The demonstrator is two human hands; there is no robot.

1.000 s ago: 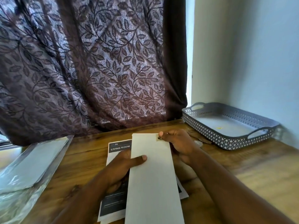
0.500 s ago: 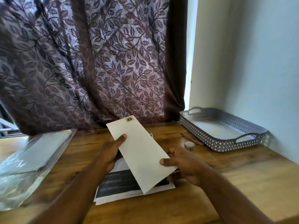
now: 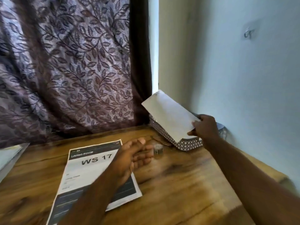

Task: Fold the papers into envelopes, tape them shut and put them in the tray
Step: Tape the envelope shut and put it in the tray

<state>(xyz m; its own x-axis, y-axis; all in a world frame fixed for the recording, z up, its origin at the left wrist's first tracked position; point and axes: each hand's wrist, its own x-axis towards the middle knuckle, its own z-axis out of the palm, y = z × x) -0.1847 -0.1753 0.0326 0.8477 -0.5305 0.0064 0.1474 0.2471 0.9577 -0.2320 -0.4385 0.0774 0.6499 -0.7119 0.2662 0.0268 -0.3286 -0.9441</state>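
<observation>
A wooden table (image 3: pixel 178 184) sits in a corner, with a leaf-patterned curtain (image 3: pixel 73 70) behind it and a pale wall (image 3: pixel 235 70) to the right. The right hand (image 3: pixel 205 127) grips the folded white envelope (image 3: pixel 168 114) by its near short end, fingers curled over the paper. From that grip the envelope's long axis runs up and left toward the curtain, so the far end rides higher than the held end. The grey perforated tray (image 3: pixel 186 144) lies directly beneath both, against the wall. The envelope hides most of it, so I cannot tell what it holds. The move ahead looks like a plain drop: level the far end, lower it, let go. Only 1 hand is placed for it. The left hand (image 3: pixel 136 155) is open and empty, with relaxed fingers, above the right edge of the printed "WS 17" sheet (image 3: pixel 90 168) and just beside the small tape roll (image 3: pixel 158 149), short of the tray's near corner.
</observation>
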